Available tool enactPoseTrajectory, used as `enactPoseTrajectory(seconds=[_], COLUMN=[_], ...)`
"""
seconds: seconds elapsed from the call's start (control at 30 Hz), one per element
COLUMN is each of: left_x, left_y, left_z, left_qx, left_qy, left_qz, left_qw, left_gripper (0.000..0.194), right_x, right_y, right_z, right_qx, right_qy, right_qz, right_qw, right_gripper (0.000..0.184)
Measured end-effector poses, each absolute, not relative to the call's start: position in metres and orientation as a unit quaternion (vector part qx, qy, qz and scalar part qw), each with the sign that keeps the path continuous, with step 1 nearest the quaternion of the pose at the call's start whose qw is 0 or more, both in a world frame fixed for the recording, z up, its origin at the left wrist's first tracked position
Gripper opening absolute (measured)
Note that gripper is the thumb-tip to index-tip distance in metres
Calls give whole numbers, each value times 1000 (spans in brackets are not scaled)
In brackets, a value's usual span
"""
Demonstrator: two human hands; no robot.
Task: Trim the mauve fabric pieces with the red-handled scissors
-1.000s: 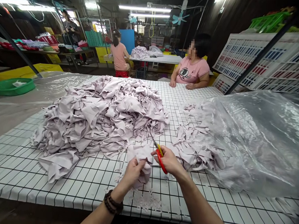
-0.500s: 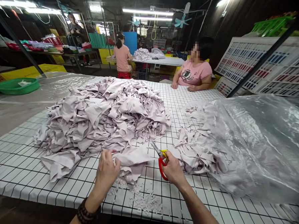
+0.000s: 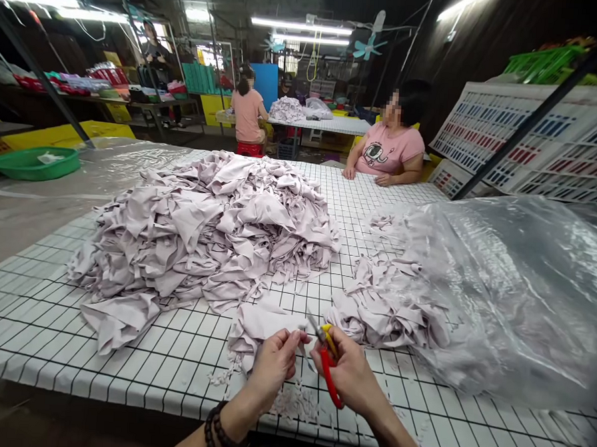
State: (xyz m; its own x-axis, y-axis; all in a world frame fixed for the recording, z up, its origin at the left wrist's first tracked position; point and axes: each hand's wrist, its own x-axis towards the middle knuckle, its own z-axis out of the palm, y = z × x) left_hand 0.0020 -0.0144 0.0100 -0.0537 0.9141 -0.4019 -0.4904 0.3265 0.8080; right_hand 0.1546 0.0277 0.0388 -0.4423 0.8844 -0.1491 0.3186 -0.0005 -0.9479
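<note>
My left hand [image 3: 277, 362] is closed in a pinch on the edge of a pale lilac fabric piece [image 3: 260, 323], which lies partly on the table behind the fingers. Close to its right, my right hand [image 3: 348, 366] grips scissors [image 3: 329, 372] with one red and one yellow handle. Their blades point up and left, past the pinched fingertips. Small fabric scraps [image 3: 294, 403] are scattered on the table below both hands. A large heap of the same fabric [image 3: 203, 225] rises beyond my left hand, and a smaller pile [image 3: 389, 301] lies beyond my right.
A clear plastic bag [image 3: 515, 295] spreads over the right side of the grid-patterned table [image 3: 38, 323]. A green basin [image 3: 31, 164] stands at the far left. Across the table sits a person in a pink shirt [image 3: 389, 151]; other people are farther back. White crates [image 3: 523, 142] are stacked at right.
My left hand has moved right and toward me, bringing the fabric's edge beside the scissors. The scissors have turned more upright, and my right hand has come slightly nearer to me.
</note>
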Motion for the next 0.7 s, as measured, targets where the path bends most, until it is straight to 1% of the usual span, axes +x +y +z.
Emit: enactPoseTrajectory(seconds=[0.1,0.2,0.23,0.37,0.43,0.53,0.57,0.6,0.63,0.7], left_x=[-8,-14,-15,-21,-24,-27,-28,-27,-27,-26], left_y=[-15,-13,-12,-11,-13,-16,-17,-17,-17,-15], left_z=[23,40,46,73,84,95,96,95,94,88], left_qx=[279,341,357,421,479,558,571,575,570,538], left_qy=[499,484,477,483,509,546,552,551,545,510], left_qz=[526,509,504,472,473,496,504,510,517,529], left_qw=[630,624,625,605,537,379,341,325,334,413], left_gripper=[41,37,37,37,33,27,25,25,24,24], right_x=[150,135,129,112,110,112,111,110,109,107], right_y=[39,45,47,58,68,81,83,84,84,82], right_z=[31,23,21,25,35,53,57,60,60,56], right_qx=[-464,-426,-413,-395,-382,-362,-354,-347,-340,-332], right_qy=[-617,-594,-585,-539,-521,-524,-533,-545,-558,-580], right_qz=[554,597,609,614,607,585,584,590,604,639], right_qw=[313,330,340,420,464,502,499,484,456,381], right_gripper=[22,36,37,28,25,21,20,21,21,24])
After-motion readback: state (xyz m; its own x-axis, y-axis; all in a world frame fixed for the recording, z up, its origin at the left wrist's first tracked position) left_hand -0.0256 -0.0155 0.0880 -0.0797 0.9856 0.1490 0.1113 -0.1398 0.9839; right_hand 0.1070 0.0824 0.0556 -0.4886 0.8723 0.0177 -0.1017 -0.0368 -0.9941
